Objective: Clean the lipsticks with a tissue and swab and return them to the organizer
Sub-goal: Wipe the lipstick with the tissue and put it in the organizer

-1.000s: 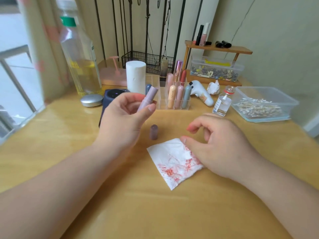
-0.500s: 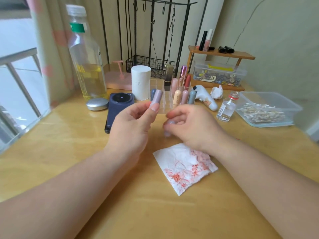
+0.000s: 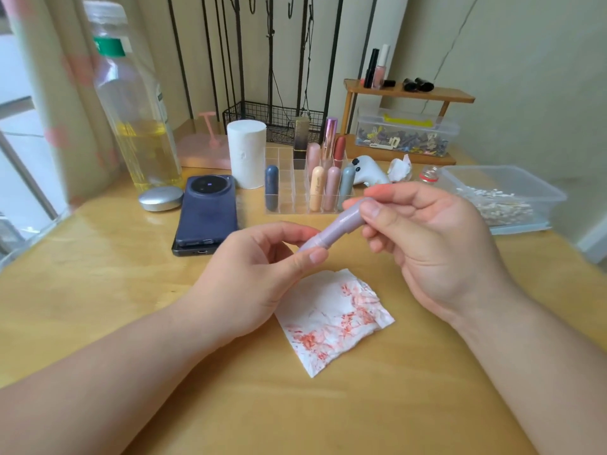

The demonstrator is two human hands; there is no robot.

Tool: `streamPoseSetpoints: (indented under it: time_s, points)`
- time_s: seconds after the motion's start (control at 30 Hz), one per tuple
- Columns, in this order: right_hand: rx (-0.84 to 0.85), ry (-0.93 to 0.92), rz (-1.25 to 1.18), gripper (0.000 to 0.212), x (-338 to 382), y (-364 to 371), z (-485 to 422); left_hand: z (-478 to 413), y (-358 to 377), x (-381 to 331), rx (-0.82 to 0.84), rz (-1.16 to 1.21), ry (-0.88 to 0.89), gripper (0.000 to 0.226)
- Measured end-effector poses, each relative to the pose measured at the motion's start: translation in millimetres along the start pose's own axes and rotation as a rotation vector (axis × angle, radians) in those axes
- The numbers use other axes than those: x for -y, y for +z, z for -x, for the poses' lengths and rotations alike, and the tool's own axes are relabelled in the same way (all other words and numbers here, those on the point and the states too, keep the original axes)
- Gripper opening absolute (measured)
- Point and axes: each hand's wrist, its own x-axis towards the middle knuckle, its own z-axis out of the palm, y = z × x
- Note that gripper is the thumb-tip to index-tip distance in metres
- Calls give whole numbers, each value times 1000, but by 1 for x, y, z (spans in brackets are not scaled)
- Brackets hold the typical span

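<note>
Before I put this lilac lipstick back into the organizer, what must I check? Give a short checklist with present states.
1. Grip on the lilac lipstick, left hand and right hand: ok.
2. Cap fully closed: cannot tell; a seam shows near the left thumb.
3. Free compartment in the organizer: ok, several beside the blue lipstick.
4. Way to the organizer unobstructed: ok.
5. Working space: ok, the stained tissue lies flat below the hands.

wall: beige | table: yellow wood | window: far left, daylight | curtain: pale, beside window
</note>
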Motion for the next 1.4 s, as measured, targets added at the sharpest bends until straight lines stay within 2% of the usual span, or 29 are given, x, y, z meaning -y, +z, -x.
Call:
streamPoseSetpoints:
  time_s: [0.17,0.33,0.5,0.73,0.83,0.93,1.07,1.2,1.23,1.3,1.4]
  points:
    - [116,-25,206,16,-3,0,7,1,1,1,59,-77,28,27]
    - [193,-19,195,20,2,-1,7,1,1,3,76,-88,39,25]
    - [129,-53,262,18,0,4,9,4,3,2,8,-97,77,20]
    - [-12,-51,160,19,-12,25,11,1,1,3,-160,-245,110,20]
    - [10,-64,125,22,-15,28,10,0,5,4,-156,-209,49,18]
    - [85,-93,138,34,-18,32,12,-2,6,4,-138,-167,4,24]
    - [100,-159,301,43,-25,38,2,-8,-1,8,-167,-195,-53,22]
    - [33,-209,433,36,-28,39,-23,-16,-11,11,-226,-297,-37,33]
    - [15,-212,475,33,-27,38,-33,-19,-13,12,-264,-295,-20,30]
    - [-38,-230,569,29,-21,36,-56,-23,-17,12,-337,-243,-6,9]
    - [-65,-289,707,28,-8,40,-87,-25,-19,11,-396,-199,-7,26]
